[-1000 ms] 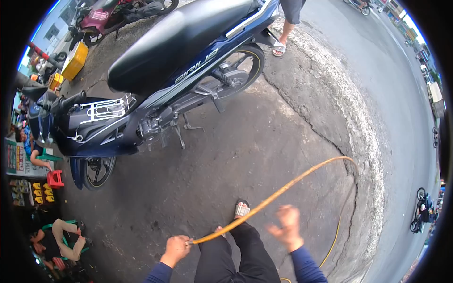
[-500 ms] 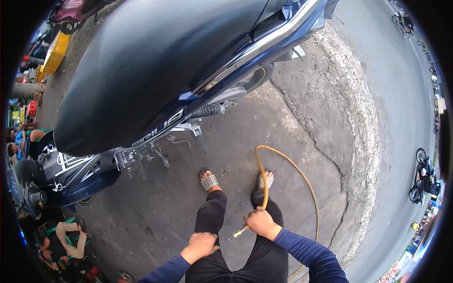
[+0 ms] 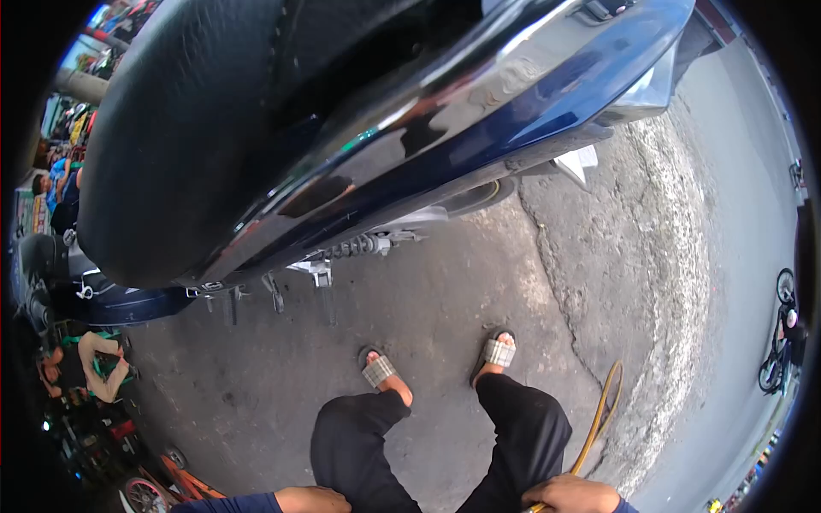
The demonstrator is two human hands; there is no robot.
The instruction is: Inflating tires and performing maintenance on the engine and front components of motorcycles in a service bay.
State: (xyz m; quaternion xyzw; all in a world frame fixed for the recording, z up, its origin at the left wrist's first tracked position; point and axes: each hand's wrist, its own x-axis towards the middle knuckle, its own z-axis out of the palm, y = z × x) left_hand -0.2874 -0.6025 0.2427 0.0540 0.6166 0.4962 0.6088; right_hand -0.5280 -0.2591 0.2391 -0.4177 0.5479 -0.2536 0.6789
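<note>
Now the view sits much closer over the motorcycle than it did a moment ago: its black seat and glossy dark-blue rear body panel fill the upper half, where before the whole bike stood well ahead. The person has stepped right up beside it, so the work looks to be moving from handling the hose to using it at the bike.

At the bottom edge the right hand is clenched around the yellow-orange hose; its grip is closed on the end near the lower rim, and the hose curves away over the concrete ground to the right of the right sandalled foot. A second ago the hose arched wide across the pavement; it now lies in a short loop close to the legs.

Only part of the left hand shows, resting on the black trouser leg at the knee; whether its fingers are curled or loose I cannot tell.

No bucket, bin or other container shows near the person, so there are no contents to report.
</note>
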